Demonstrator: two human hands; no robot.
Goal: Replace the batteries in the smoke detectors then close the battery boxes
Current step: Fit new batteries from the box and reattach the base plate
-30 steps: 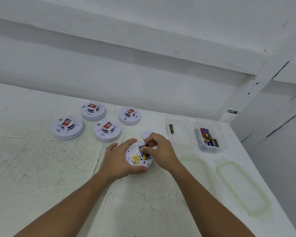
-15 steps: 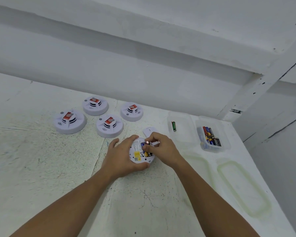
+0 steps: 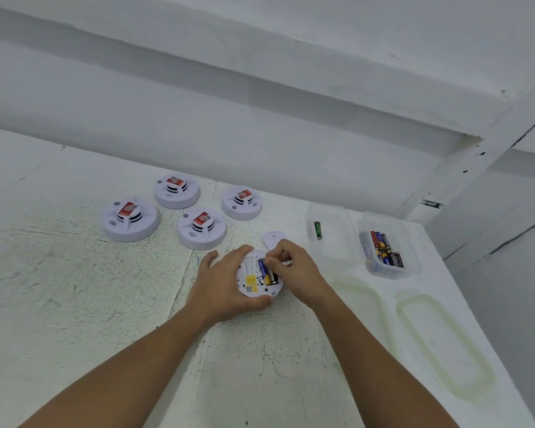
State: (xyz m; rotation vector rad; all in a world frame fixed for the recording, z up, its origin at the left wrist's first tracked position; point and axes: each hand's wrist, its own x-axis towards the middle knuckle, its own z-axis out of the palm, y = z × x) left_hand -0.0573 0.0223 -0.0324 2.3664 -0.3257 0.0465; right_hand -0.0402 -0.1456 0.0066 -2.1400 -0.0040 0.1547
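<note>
- The left hand [image 3: 226, 279] is curled round the left side of the upturned smoke detector [image 3: 254, 287]. The thumb is hooked against its near edge, the fingers are bent over its far edge, and one finger is held out apart to the left.
- The right hand [image 3: 294, 267] is narrowed to a pinch. The thumb and forefinger tips are closed on the far end of a dark battery [image 3: 268, 272] lying in the detector's open battery box, and the other fingers are folded in behind.
- Whether the battery is fully seated cannot be told.
- A single green battery [image 3: 317, 230] is held in a clear tub [image 3: 337, 242] just right of the hands, near its left wall.
- A second clear tub [image 3: 412, 242], further right, is loaded with a heap of blue, red and black batteries [image 3: 383, 247].
- Two clear lids [image 3: 359, 304] [image 3: 442, 344] are laid flat on the table [image 3: 74, 288], one on the near side of each tub.
- The upturned smoke detector is placed at the middle of the table, back face up. It is white and round, and a yellow sticker, a small printed code and a pale label are shown on it.
- A white battery cover [image 3: 271, 237] is laid on the table just beyond the right hand.
- Four other detectors [image 3: 130, 219] [image 3: 176, 191] [image 3: 202, 228] [image 3: 242, 202] are set face up in a cluster to the far left. Each is white, with a raised black-slotted centre capped by a red label.
</note>
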